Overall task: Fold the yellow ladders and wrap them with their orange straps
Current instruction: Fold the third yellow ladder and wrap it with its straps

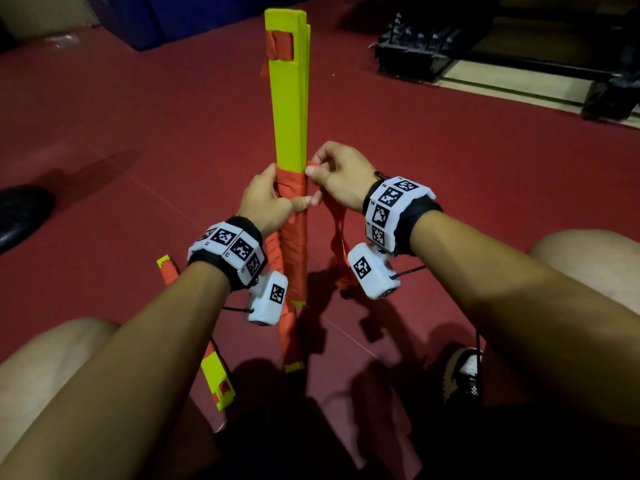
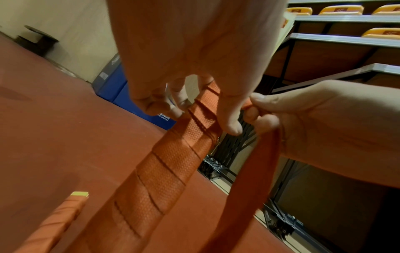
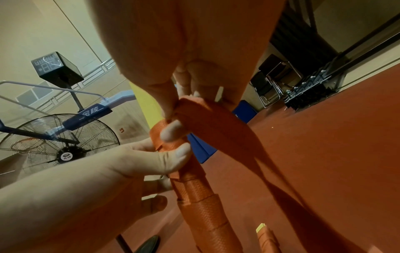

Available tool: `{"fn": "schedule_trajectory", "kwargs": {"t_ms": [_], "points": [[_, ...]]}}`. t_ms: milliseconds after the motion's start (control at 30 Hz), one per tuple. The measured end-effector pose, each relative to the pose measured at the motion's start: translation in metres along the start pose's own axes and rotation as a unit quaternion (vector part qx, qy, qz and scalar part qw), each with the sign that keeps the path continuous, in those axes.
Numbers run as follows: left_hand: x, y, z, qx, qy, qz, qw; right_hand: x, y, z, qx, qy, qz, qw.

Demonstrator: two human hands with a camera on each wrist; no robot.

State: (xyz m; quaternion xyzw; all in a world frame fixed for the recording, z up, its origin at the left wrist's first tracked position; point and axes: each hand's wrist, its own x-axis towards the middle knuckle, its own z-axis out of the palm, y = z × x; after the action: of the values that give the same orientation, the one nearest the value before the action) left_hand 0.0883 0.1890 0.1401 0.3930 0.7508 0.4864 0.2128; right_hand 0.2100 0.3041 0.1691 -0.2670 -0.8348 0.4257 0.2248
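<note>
A: Which step? The folded yellow ladder stands upright on the red floor, between the knees, half wrapped.

B: Left hand grips the wound turns; right hand pinches the orange strap beside the ladder. Next, likely another taut turn above the left hand

Red floor carries a wrapped yellow ladder

White marker-tagged wristbands, black cuffs, patterned sneaker.
</note>
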Motion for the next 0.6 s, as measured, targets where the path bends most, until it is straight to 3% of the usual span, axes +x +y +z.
{"fn": "schedule_trajectory", "kwargs": {"t_ms": [133,333,467,600], "points": [[0.000,-0.006,-0.003,0.003,-0.007,-0.002,1.000,-0.005,-0.004,-0.006,0.034,-0.021,0.007,0.999],[-0.001,-0.002,-0.003,-0.001,-0.024,0.006,1.000,-0.008,-0.007,-0.006,0.051,0.047,0.016,0.997],[0.002,-0.011,-0.004,0.013,-0.020,-0.008,1.000,-0.008,-0.005,-0.006,0.064,0.002,0.029,0.998],[0.000,-0.007,-0.003,0.038,-0.007,0.006,0.999,-0.013,-0.006,-0.008,0.009,-0.014,0.045,0.999]]}}
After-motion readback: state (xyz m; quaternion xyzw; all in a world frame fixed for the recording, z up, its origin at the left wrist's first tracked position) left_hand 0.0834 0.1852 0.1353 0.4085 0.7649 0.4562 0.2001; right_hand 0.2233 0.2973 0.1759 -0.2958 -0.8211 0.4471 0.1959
